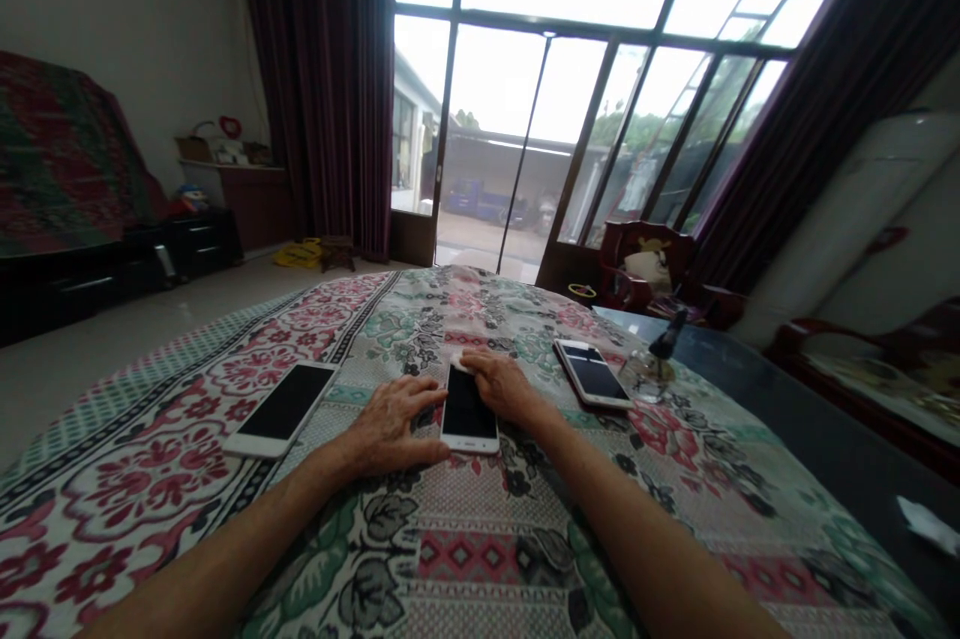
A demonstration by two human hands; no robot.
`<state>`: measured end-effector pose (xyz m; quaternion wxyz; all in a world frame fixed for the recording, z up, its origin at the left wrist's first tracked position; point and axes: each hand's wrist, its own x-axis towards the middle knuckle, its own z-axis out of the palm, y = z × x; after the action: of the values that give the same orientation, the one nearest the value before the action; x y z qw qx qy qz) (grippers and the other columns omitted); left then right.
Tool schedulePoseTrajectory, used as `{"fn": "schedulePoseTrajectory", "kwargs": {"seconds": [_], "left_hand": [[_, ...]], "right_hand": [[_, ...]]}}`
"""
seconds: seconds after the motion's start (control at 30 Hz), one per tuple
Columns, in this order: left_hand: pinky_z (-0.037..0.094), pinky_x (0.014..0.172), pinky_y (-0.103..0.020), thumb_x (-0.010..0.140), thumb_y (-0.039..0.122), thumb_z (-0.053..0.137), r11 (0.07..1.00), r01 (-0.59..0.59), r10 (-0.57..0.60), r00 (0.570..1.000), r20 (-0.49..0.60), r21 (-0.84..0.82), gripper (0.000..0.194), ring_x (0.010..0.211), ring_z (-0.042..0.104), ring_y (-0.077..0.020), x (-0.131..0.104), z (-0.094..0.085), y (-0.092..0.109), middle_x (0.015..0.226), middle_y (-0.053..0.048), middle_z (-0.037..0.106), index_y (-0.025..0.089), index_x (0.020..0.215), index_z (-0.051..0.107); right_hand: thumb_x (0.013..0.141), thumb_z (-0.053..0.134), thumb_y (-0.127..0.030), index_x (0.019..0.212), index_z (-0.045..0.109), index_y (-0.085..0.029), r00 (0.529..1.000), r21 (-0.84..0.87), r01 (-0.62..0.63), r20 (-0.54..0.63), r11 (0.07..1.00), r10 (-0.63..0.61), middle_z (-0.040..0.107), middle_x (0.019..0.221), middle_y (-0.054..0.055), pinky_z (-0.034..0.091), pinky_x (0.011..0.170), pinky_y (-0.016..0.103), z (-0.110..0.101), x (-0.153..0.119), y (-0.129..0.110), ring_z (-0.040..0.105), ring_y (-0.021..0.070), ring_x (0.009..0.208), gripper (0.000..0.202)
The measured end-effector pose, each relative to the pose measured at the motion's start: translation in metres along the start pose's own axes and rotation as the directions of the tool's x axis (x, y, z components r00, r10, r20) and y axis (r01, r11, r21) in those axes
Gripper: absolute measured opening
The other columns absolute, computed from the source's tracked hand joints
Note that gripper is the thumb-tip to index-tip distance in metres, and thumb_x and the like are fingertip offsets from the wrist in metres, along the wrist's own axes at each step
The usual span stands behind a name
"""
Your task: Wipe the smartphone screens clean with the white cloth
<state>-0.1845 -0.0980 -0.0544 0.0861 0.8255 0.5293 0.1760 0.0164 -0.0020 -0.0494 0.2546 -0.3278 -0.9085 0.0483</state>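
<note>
A white smartphone [469, 414] with a dark screen lies face up on the patterned tablecloth between my hands. My left hand [394, 419] rests at its left side, fingers stretched and apart, with fingertips and thumb against the phone's edge. My right hand [504, 387] reaches over the upper right of the screen. Its fingers are bent and pressed on a small white tissue [457, 359] at the phone's top end; most of the tissue is hidden. Another white smartphone [283, 409] lies to the left. A third smartphone [592, 374] lies to the right, its screen reflecting the window.
A clear glass bottle with a black top [651, 371] stands right of the third phone. The floral tablecloth [480, 539] covers the table. A crumpled white tissue [928, 524] lies at the far right. Beyond are wooden chairs [649, 259], dark curtains and glass doors.
</note>
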Motion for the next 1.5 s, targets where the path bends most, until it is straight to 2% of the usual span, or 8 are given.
{"fn": "schedulePoseTrajectory", "kwargs": {"seconds": [0.13,0.3,0.57,0.7,0.83,1.13,1.3,1.5], "left_hand": [[0.029,0.108,-0.049,0.073,0.058,0.063,1.0,0.015,-0.015,1.0,0.009,-0.015,0.07,0.131,0.038,-0.0332,-0.001,-0.003,0.002,0.142,-0.009,0.045,0.022,0.132,0.052],[0.03,0.107,-0.046,0.07,0.056,0.067,1.0,-0.011,0.01,1.0,-0.03,-0.025,0.069,0.128,0.042,-0.0306,0.0,0.0,0.0,0.14,-0.008,0.048,0.024,0.129,0.055],[0.03,0.108,-0.047,0.068,0.057,0.068,0.999,0.013,-0.015,0.999,-0.048,-0.039,0.069,0.128,0.041,-0.0314,0.001,0.004,-0.004,0.139,-0.007,0.05,0.025,0.128,0.056],[0.032,0.106,-0.046,0.069,0.057,0.067,1.0,-0.013,0.012,0.999,-0.043,-0.027,0.067,0.128,0.042,-0.0316,0.001,0.002,-0.002,0.139,-0.007,0.05,0.025,0.128,0.056],[0.031,0.107,-0.047,0.071,0.057,0.065,1.0,-0.012,0.012,0.999,-0.035,-0.019,0.067,0.128,0.041,-0.0319,0.0,-0.001,0.0,0.14,-0.007,0.049,0.024,0.128,0.056],[0.032,0.107,-0.044,0.066,0.053,0.069,0.999,-0.007,0.004,0.998,-0.068,-0.038,0.064,0.124,0.046,-0.0296,0.001,0.002,-0.001,0.135,-0.008,0.054,0.021,0.121,0.059],[0.033,0.106,-0.045,0.066,0.055,0.069,0.999,0.021,-0.023,0.998,-0.065,-0.031,0.071,0.125,0.044,-0.0317,0.0,0.001,0.001,0.135,-0.009,0.052,0.019,0.126,0.054],[0.029,0.108,-0.046,0.073,0.054,0.064,1.0,-0.018,0.018,1.0,0.0,-0.013,0.068,0.13,0.039,-0.0309,0.0,0.0,-0.002,0.141,-0.009,0.046,0.021,0.131,0.051]], "right_hand": [[0.074,0.043,-0.002,0.093,0.068,-0.018,0.997,0.061,0.074,-0.031,0.995,-0.072,0.069,0.106,0.005,0.043,0.095,0.029,0.0,-0.013,-0.01,0.06,0.0171,0.103,0.035],[0.071,0.049,-0.004,0.079,0.068,-0.019,0.992,0.094,0.077,-0.106,0.993,-0.067,0.071,0.092,0.005,0.046,0.087,0.03,0.005,-0.021,-0.018,0.063,0.017,0.087,0.025],[0.083,0.044,-0.006,0.103,0.067,-0.02,0.998,-0.108,0.029,0.066,0.994,-0.022,0.068,0.108,0.006,0.039,0.094,0.03,-0.002,0.002,-0.01,0.054,0.0187,0.104,0.033],[0.084,0.043,-0.006,0.101,0.068,-0.02,0.996,-0.154,0.0,0.093,0.988,0.014,0.067,0.108,0.007,0.038,0.095,0.03,0.004,0.019,-0.001,0.053,0.0196,0.108,0.033],[0.083,0.043,-0.004,0.098,0.068,-0.018,0.995,-0.119,0.047,0.094,0.992,-0.036,0.068,0.106,0.008,0.038,0.095,0.03,0.006,0.023,0.001,0.054,0.0193,0.107,0.033],[0.079,0.043,-0.003,0.108,0.065,-0.016,0.963,0.005,0.229,0.142,0.973,-0.228,0.065,0.113,0.007,0.04,0.094,0.034,-0.017,-0.027,-0.029,0.054,0.0183,0.098,0.039],[0.081,0.047,-0.008,0.102,0.066,-0.016,0.965,0.039,0.209,0.152,0.977,-0.212,0.063,0.112,0.008,0.042,0.092,0.033,-0.024,-0.049,-0.05,0.053,0.0187,0.1,0.03],[0.079,0.048,-0.008,0.085,0.065,-0.018,0.952,0.087,0.186,0.229,0.979,-0.202,0.061,0.104,0.007,0.044,0.086,0.03,-0.039,-0.049,-0.06,0.053,0.0169,0.094,0.02]]}}
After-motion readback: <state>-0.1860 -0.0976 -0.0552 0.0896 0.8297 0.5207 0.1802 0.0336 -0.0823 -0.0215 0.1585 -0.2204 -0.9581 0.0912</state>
